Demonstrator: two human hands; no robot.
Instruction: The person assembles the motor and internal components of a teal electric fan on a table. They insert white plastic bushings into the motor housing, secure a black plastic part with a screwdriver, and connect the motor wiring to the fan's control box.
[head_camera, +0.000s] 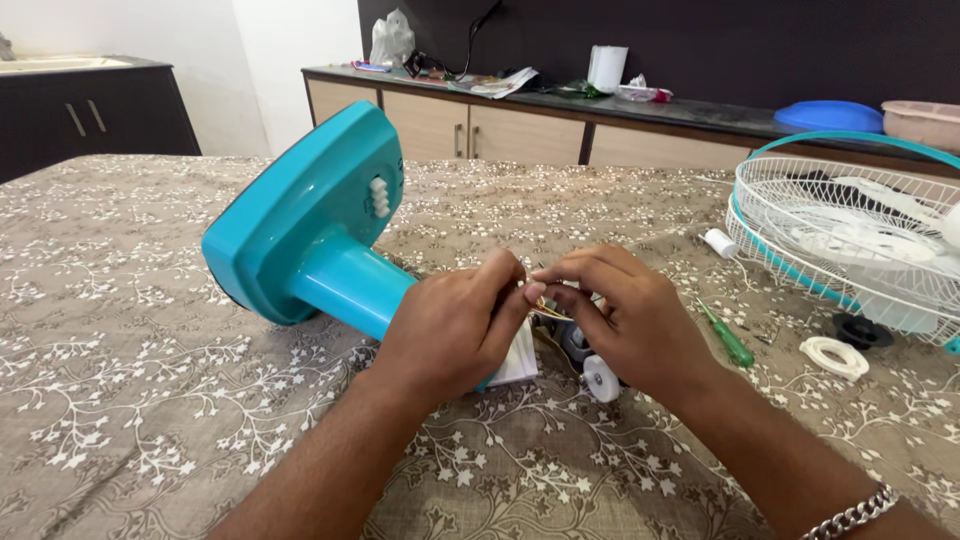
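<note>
Head view: at the centre of the frame the left hand (455, 325) and right hand (620, 315) meet fingertip to fingertip, both pinched on thin yellowish wires (548, 311) that run between them. The wires come out of the fan's motor end, which lies low under the hands with a white round knob (601, 378) poking out at lower centre. The turquoise fan base (300, 215) lies tipped on its side at centre left, its stem pointing toward the hands and a row of white buttons (380, 197) on its upper face. All rests on a worktop (130, 380) covered with a brown floral cloth. Just right of the right hand lies a green-handled screwdriver (728, 340). Further right sit a white ring (834, 355), a black cap (862, 331) and the white wire fan guard (850, 235) with a turquoise rim, at the right edge. A silver bracelet (855, 515) shows on the right wrist at lower right
</note>
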